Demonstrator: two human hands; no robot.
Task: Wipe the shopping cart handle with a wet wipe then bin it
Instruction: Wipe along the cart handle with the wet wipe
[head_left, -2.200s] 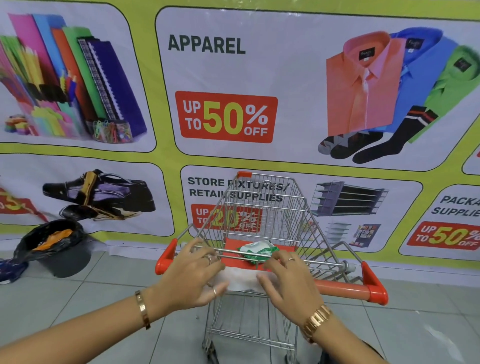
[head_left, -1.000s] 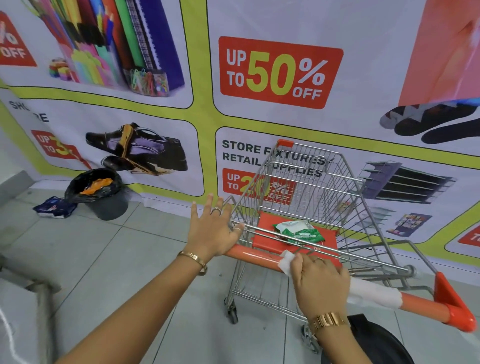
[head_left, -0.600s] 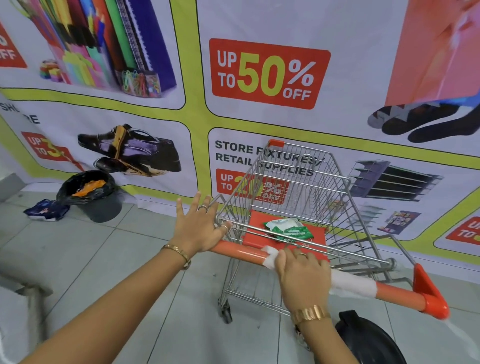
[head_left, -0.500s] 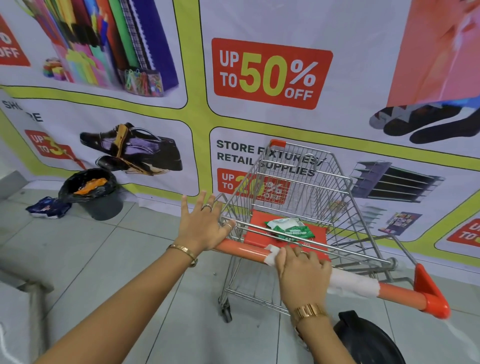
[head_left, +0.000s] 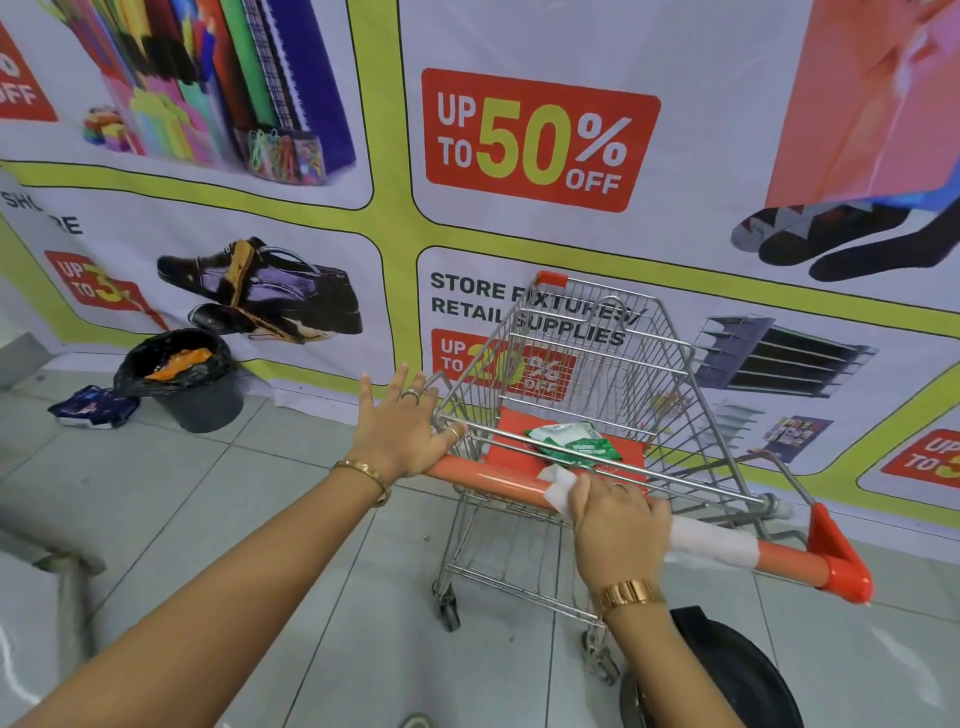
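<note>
Tiled floor (head_left: 218, 499): one cart (head_left: 587, 395); on its handle (head_left: 488, 475), left hand (head_left: 400, 434) fingers spread flat, right hand (head_left: 618, 525) fingers closed over one wipe (head_left: 558, 486).

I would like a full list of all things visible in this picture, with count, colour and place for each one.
shopping cart: one, silver wire, centre, near the wall banner
cart handle: one, orange, across the cart's near end
wet wipe: one, white, wrapped on the handle under the right hand
wipes packet: one, green and white, on the cart's orange seat flap
bin: one, dark with a black liner, floor at left by the wall
blue packet: one, blue, floor left of the bin
black round object: one, floor at lower right, cannot identify
banner: one, white and yellow-green, covers the wall
left hand: one, fingers spread, on the handle's left end
right hand: one, pressing the wipe on the handle
</note>
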